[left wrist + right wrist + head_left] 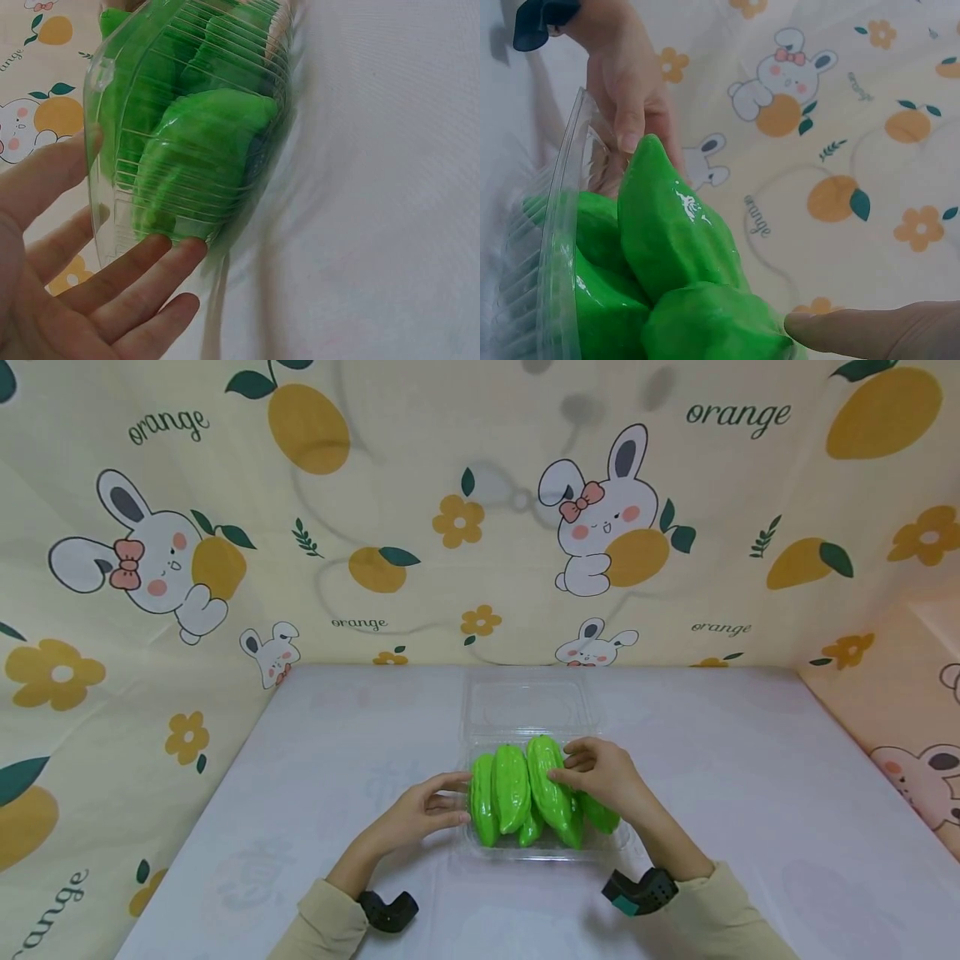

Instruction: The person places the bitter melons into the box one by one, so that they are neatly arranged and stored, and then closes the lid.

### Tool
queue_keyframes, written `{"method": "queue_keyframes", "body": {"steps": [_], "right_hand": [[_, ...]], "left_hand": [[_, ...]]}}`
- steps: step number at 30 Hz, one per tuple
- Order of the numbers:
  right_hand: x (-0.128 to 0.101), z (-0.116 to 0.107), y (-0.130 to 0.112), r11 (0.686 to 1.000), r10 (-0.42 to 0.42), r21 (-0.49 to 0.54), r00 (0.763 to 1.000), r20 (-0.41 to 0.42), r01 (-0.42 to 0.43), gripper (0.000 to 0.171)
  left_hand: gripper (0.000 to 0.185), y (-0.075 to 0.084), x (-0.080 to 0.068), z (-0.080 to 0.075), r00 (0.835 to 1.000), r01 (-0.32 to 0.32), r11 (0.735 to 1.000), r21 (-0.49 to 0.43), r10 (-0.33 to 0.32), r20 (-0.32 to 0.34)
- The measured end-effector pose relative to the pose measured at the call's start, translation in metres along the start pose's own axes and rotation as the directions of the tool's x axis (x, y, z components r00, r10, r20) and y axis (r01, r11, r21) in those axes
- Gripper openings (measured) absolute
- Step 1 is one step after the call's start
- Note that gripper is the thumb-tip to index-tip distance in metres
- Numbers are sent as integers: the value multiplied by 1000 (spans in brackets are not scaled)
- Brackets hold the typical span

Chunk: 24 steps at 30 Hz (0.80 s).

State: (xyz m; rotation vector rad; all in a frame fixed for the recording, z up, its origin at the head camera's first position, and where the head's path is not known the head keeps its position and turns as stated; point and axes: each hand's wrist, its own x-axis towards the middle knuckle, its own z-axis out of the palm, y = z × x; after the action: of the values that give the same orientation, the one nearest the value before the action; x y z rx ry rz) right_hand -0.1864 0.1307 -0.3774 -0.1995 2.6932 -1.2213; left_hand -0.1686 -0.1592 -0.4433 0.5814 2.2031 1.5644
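Observation:
Several shiny green bitter melons lie heaped in a clear plastic box, rising above its rim. My left hand is at the box's left side, fingers spread and loosely bent. In the left wrist view, its fingertips reach the ribbed wall, with a bitter melon behind the plastic. Over the right part of the heap is my right hand, its fingers loosely bent. A fingertip of it touches a raised bitter melon; the right wrist view shows a fingertip against the green skin.
The box's clear lid is folded back flat behind it on the white tabletop. A cloth printed with rabbits and oranges stands behind the table and along its sides. Each wrist wears a black band.

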Motion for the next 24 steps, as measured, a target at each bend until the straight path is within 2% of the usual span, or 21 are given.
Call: {"method": "queue_keyframes", "body": {"steps": [8,11,16,20,24], "right_hand": [[-3,-3,2,1000,-21,10,1000,7,21,53],[-3,-6,3,1000,-18,20,1000,13,18,54],[-2,-14,7,994,-20,107,999,49,15,54],[0,-23,12,978,-18,208,996,87,0,55],[2,-33,17,967,0,253,996,88,-22,54]], "left_hand": [[59,0,1,0,1000,1,999,42,0,-3],[59,1,1,-1,1000,-11,996,86,12,-15],[54,7,2,-4,996,-23,986,164,37,-82],[49,14,5,-8,988,-2,985,175,29,-154],[46,18,11,-15,980,5,982,191,33,-196]]}}
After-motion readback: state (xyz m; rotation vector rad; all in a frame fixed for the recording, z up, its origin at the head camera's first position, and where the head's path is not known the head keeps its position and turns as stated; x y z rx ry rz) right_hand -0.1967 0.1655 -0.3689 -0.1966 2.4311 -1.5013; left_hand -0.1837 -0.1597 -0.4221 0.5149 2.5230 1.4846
